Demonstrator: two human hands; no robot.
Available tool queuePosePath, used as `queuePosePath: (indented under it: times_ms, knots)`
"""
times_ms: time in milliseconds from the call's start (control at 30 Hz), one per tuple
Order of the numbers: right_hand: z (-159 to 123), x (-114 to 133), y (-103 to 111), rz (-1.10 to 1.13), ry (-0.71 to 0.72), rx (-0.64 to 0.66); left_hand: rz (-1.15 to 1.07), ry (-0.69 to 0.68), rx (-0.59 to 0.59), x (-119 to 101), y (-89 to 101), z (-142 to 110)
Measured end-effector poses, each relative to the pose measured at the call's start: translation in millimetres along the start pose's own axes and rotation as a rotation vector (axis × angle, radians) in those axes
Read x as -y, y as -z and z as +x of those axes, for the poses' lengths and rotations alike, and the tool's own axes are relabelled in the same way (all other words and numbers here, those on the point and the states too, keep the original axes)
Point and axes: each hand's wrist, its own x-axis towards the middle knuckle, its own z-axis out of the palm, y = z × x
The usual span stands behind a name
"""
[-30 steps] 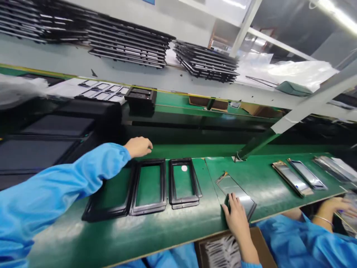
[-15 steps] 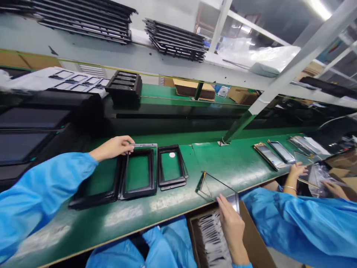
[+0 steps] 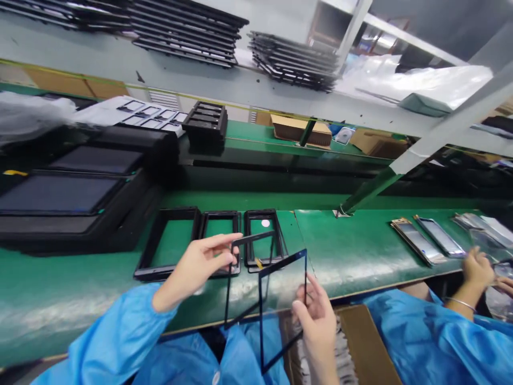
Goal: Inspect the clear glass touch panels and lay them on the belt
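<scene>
My left hand point(image 3: 194, 272) pinches a thin black rectangular frame point(image 3: 253, 237) by its upper left corner, held up over the table's front edge. In my right hand point(image 3: 318, 315) is a clear glass panel with a black border point(image 3: 282, 263), gripped at its right edge. The panel stands tilted just in front of the frame and overlaps it in view; I cannot tell whether they touch. Behind my hands, stacks of black frames lie on the green table: a left stack point(image 3: 148, 248), a middle stack point(image 3: 220, 215) partly hidden by my left hand, and a right stack point(image 3: 250, 215).
Dark screen panels in black trays point(image 3: 60, 192) are piled at left. A cardboard box point(image 3: 371, 342) with white pieces stands below the table edge. At right are glass panels point(image 3: 419, 243), a slanted post point(image 3: 372, 187) and a co-worker's hand point(image 3: 479, 270). More frames point(image 3: 188, 32) lie on the shelf.
My left hand has lifted a frame off the middle stack and brought it right and toward me. My right hand has raised the glass panel from the table edge beside it.
</scene>
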Motion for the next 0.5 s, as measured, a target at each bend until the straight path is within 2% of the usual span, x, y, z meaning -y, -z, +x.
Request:
queuePosePath:
  times_ms: [67,167,500]
  knots:
    - [-4.6,-5.7,-17.1,0.022,-0.013,0.016,-0.018,-0.033,0.001,7.1,-5.0,-5.0]
    - [-5.2,-7.2,-29.2,0.013,-0.033,0.027,0.010,-0.102,-0.006,12.9,-5.0,-8.0]
    - [-0.6,-10.7,-26.8,-0.028,-0.029,0.039,-0.012,-0.111,0.025,20.3,-2.0,-10.8]
